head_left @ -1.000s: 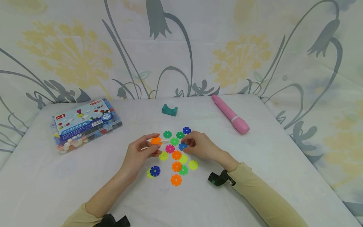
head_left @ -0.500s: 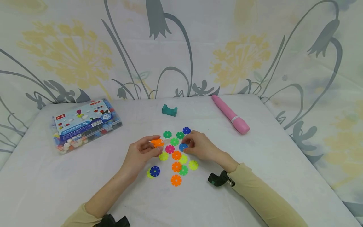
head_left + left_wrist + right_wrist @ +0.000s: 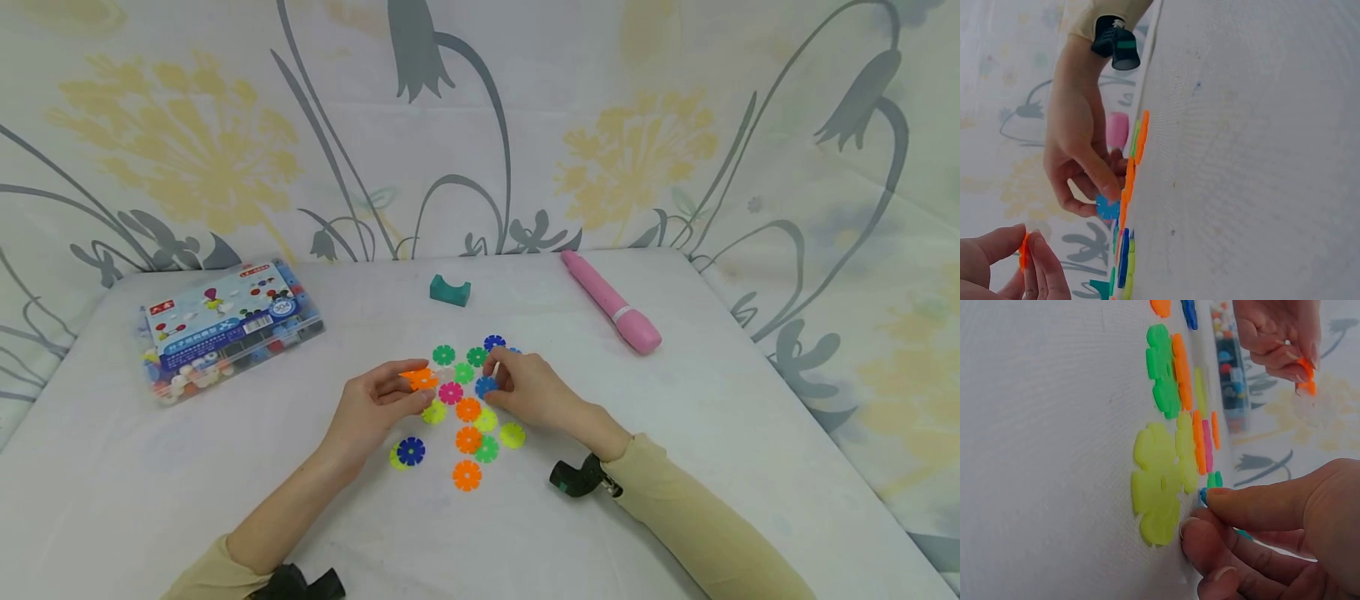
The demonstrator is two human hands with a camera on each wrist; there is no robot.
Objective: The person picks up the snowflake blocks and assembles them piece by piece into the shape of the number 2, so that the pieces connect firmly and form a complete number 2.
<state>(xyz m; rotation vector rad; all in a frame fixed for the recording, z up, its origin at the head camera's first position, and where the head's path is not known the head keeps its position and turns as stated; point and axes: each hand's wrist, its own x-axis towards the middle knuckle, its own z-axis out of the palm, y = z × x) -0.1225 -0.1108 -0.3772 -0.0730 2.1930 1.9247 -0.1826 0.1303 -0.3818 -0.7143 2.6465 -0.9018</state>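
Observation:
In the head view my left hand [image 3: 375, 404] pinches an orange notched flower disc [image 3: 420, 379] between thumb and fingers, held tilted above the table. A translucent whitish piece [image 3: 1315, 412] shows against that disc in the right wrist view. To the right, my right hand [image 3: 536, 387] holds a blue notched disc [image 3: 486, 387] at its thumb and fingertips, low over the loose discs. The left wrist view shows the blue disc [image 3: 1107, 207] beside the right thumb. Between the hands lie a pink disc [image 3: 450, 392], an orange disc [image 3: 468, 409] and a light green disc [image 3: 464, 372].
More discs lie nearer, including a dark blue disc [image 3: 411, 451] overlapping a yellow one and an orange disc [image 3: 467, 476]. A clear box of parts [image 3: 232, 329] stands at left, a teal curved block [image 3: 450, 290] behind, and a pink stick-shaped object [image 3: 611, 302] at right.
The orange disc in my left hand has tilted flatter and shifted slightly right. My right fingers have moved a little, and a bit of blue now shows behind them.

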